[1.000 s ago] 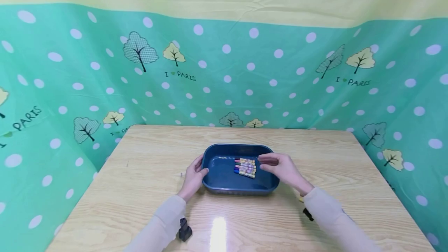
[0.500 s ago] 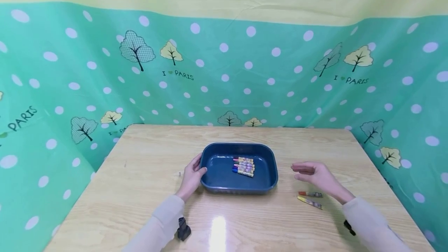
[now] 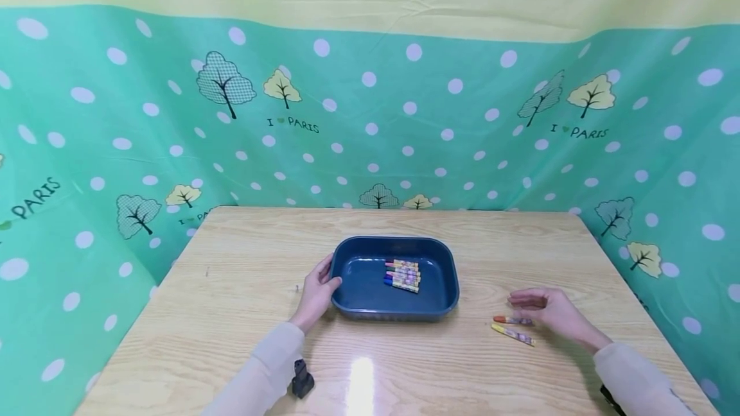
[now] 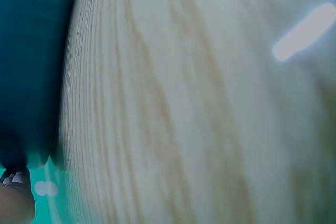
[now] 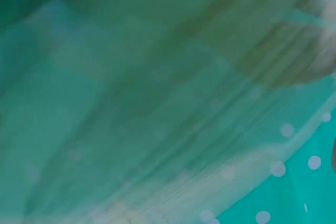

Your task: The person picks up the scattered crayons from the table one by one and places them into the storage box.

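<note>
A dark blue plastic basin [image 3: 395,314] stands mid-table, its side also filling the left of the left wrist view. My left hand [image 3: 315,289] grips its left rim, thumb over the edge and fingers along the outer wall. Inside lie several crayons [image 3: 403,276] in printed wrappers, side by side. To the right of the basin, two more crayons rest on the wood: an orange-tipped crayon [image 3: 503,320] and a yellow crayon [image 3: 511,334]. My right hand [image 3: 549,311] hovers over the orange-tipped one's far end, fingers loosely bent and holding nothing visible. The right wrist view is badly blurred.
The wooden table [image 3: 248,242] runs back to a green dotted curtain [image 3: 347,108], which also hangs along both sides. A small pale mark [image 3: 297,288] lies left of my left hand. Light glares off the table's front [image 3: 361,384].
My right hand has left the basin, swung right and come down by the two loose crayons, which its arm had mostly hidden before. The left hand keeps its grip on the basin.
</note>
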Action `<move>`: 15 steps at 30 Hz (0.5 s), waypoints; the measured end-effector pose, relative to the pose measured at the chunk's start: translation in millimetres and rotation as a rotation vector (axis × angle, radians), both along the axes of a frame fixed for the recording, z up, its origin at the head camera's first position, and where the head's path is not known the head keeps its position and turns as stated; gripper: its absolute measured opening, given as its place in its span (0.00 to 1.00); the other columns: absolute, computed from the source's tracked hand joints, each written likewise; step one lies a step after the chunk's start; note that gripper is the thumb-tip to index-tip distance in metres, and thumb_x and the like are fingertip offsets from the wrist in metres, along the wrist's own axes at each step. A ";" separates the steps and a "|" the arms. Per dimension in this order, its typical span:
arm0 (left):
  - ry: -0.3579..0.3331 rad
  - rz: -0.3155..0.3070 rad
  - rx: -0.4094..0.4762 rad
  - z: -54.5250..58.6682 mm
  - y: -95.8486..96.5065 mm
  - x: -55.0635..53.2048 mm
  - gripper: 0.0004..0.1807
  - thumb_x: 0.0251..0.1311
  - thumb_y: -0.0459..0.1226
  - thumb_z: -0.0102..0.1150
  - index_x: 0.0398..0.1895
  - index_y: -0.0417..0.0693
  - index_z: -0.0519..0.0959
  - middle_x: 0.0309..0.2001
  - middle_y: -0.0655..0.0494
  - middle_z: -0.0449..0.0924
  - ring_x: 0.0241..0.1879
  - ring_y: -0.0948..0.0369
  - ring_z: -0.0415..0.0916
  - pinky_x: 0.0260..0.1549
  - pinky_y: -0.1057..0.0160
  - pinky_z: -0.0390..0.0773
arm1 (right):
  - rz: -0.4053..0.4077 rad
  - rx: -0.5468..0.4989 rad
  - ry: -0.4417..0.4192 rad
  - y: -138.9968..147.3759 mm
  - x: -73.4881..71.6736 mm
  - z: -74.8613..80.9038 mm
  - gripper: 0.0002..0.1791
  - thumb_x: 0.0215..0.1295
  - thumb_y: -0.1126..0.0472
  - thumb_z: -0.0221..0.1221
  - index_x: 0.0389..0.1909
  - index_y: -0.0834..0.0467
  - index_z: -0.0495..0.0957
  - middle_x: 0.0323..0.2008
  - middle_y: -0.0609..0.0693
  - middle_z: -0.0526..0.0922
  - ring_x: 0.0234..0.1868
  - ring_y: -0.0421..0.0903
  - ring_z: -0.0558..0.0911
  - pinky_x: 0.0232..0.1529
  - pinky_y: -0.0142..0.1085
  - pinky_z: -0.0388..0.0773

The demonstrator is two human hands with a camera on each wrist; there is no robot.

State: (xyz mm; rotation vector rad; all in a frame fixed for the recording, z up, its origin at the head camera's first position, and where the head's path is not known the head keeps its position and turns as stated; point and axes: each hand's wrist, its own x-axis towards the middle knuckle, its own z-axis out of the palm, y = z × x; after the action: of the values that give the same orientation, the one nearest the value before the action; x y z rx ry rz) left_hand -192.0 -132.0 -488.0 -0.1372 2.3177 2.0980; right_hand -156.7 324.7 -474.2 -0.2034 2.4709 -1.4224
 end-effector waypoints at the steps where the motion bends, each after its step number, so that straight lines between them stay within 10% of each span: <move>1: 0.003 -0.002 0.001 0.1 0.0 -0.1 0.32 0.57 0.25 0.48 0.67 0.40 0.58 0.67 0.38 0.57 0.65 0.45 0.58 0.61 0.53 0.65 | 0.005 -0.002 -0.005 1.1 0.6 -1.3 0.30 0.52 0.58 0.64 0.53 0.71 0.71 0.49 0.65 0.78 0.42 0.37 0.82 0.41 0.26 0.80; 15: 0.002 -0.009 -0.007 -1.2 -0.8 -1.3 0.31 0.58 0.25 0.48 0.67 0.40 0.57 0.67 0.37 0.56 0.65 0.44 0.58 0.61 0.52 0.65 | 0.046 0.134 0.094 -5.1 1.8 -12.3 0.18 0.50 0.61 0.65 0.43 0.64 0.79 0.39 0.56 0.83 0.35 0.33 0.80 0.35 0.27 0.80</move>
State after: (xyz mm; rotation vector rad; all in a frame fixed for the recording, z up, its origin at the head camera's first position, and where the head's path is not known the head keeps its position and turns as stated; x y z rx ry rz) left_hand -193.2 -132.8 -489.2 -0.1242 2.3230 2.0870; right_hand -154.8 319.6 -486.4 -0.3023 2.6082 -1.2501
